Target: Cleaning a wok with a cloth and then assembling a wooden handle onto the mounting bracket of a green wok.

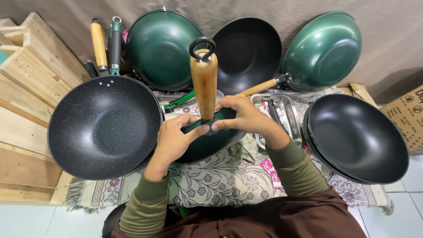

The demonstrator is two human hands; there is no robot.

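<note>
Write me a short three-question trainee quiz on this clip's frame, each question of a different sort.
1. True or false: both hands touch the green pan at the base of its upright wooden handle.
2. Multiple choice: what lies in the metal tray by the right hand? A) eggs B) small packets and a dark tool C) nothing
3. Fill in: the speckled black pan lies beside the person's ___ hand.

Key:
1. True; the left hand and right hand meet there.
2. B
3. left
</note>
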